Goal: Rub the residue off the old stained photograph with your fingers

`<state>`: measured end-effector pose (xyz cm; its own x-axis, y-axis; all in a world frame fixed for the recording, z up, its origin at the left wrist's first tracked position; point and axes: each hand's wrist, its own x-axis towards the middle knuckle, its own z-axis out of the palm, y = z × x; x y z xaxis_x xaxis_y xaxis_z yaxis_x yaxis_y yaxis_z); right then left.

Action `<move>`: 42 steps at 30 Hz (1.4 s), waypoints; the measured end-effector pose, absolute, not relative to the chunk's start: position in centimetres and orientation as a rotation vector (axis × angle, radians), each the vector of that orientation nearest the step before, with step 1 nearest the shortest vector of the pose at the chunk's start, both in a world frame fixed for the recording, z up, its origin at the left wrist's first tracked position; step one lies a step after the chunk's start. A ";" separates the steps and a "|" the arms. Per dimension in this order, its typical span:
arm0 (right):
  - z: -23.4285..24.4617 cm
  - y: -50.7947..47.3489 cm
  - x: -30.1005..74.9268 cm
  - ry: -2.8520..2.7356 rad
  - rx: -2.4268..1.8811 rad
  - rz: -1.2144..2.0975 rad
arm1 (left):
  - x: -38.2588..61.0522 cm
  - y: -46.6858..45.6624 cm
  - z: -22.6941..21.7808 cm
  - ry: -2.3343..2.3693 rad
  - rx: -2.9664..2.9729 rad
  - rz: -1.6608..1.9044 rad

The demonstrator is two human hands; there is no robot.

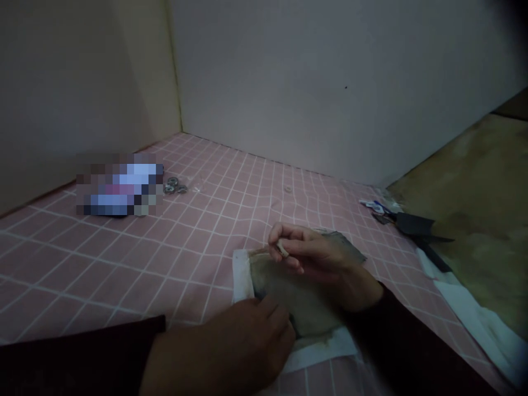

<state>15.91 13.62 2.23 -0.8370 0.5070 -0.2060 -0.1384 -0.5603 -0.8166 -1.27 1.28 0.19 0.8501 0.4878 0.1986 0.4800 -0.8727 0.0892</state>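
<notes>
My right hand point(317, 253) is raised over a greenish-brown square sheet point(311, 297) with white borders. A small, pale, rounded piece point(282, 248), perhaps a ring, is pinched between its thumb and fingers. Lower down, my left hand point(256, 338) rests on the left part of the sheet with its fingers curled inward. Whatever those fingers hold, if anything, is hidden. Dark patches show on the sheet beside the left fingertips. Behind my right wrist lies a stack of grey-green sheets point(344, 245), partly covered by the hand.
Pink checked cloth point(198, 253) covers the table. At left lies a blurred-out phone-like device point(124, 187), beside several small metal rings point(173, 185). Dark-handled tools point(416, 225) and white paper point(470, 308) lie at right. Walls point(289, 82) close off the back.
</notes>
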 end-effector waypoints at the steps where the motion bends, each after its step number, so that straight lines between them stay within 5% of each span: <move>1: 2.2 13.6 16.0 -1.221 -0.591 2.411 | -1.3 1.3 0.2 0.783 2.972 0.337; 21: 2.4 13.7 16.8 -1.677 -0.690 2.121 | -1.6 1.0 0.1 0.817 3.004 0.498; 26: 3.9 14.1 17.3 -2.183 -0.939 1.740 | -1.5 0.9 0.2 0.797 3.064 0.424; 34: 5.5 13.0 17.1 -2.868 -1.194 0.686 | -1.5 0.6 -0.4 0.840 3.133 0.447; 42: 3.7 11.6 15.7 -2.943 -0.998 0.674 | -1.2 0.2 -0.9 0.855 3.176 0.440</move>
<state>15.72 11.55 3.72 -0.8024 0.5725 -0.1686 0.5888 0.7134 -0.3800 -1.22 0.18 -0.94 0.8333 0.4660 0.2972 0.5127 -0.8527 -0.1003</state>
